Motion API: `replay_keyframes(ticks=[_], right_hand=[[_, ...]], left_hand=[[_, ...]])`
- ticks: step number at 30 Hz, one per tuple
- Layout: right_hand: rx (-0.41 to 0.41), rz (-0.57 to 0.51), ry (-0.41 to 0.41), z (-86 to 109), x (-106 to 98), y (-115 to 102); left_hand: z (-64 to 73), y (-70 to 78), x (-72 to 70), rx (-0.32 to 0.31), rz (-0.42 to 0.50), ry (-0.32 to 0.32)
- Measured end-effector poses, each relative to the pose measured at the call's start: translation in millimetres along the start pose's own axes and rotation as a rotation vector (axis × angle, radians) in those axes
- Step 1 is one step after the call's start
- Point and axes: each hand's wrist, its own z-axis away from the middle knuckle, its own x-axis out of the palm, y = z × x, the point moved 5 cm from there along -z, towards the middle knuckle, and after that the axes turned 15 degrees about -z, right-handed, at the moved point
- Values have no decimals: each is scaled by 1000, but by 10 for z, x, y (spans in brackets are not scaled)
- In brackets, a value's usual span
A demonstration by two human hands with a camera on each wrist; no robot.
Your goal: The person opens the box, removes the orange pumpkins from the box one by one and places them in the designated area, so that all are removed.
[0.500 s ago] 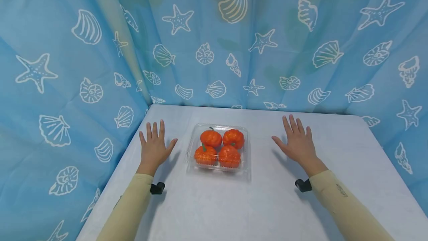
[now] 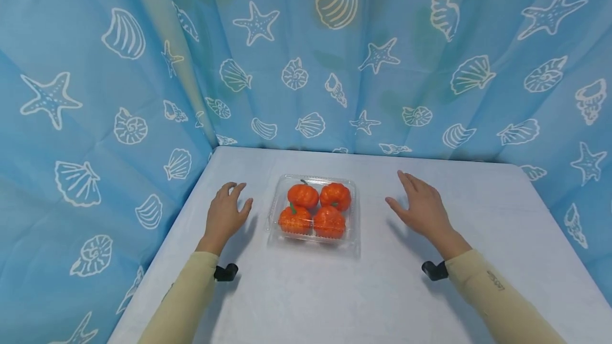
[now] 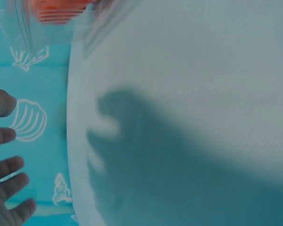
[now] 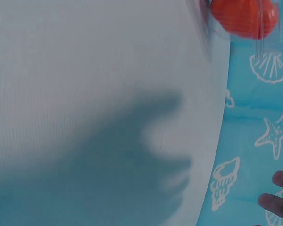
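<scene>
A clear plastic clamshell box (image 2: pixel 355 216) sits on the white table, with several small orange pumpkins (image 2: pixel 303 196) inside; some have green stems. To its left, my left hand (image 2: pixel 223 220) hovers above the table, fingers slightly bent and thumb toward the box, holding nothing. On the other side my right hand (image 2: pixel 423 211) is likewise raised, thumb apart from the fingers, touching nothing. The left wrist view catches a corner of the box (image 3: pixel 52 33) and loosely bent fingers (image 3: pixel 9 186). Only a few fingertips (image 4: pixel 276 202) of the right hand show in the right wrist view.
A white-covered table (image 2: pixel 306 296) carries the box near its far half. Blue curtains (image 2: pixel 287 105) with white shells and starfish hang behind it and at both sides. Each wrist wears a small black camera mount (image 2: pixel 226 272).
Both hands were spread flat with straight fingers. Now their fingers bend a little and the hands have turned slightly inward. The box stays in place on the table.
</scene>
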Motion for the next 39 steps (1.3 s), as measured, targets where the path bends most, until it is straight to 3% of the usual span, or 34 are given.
replay_keyframes(ticks=[7,15,20,26,30,34,39], right_hand=[[-32,-50,-29,58,45,-155],[-47,-112,-53,120,78,-302],[-57,-177,-71,189,119,-403],[-35,-325,-132,262,212,-521],[-87,-467,-190,299,290,-603],[-151,-578,-261,339,361,-666],[-152,-642,-338,364,422,-734]], left_hand=[[87,95,65,-12,269,-70],[117,144,118,-33,351,-108],[153,194,127,-11,472,-144],[214,248,182,49,653,-248],[256,286,192,102,738,-308],[295,327,194,131,786,-376],[331,354,245,135,806,-471]])
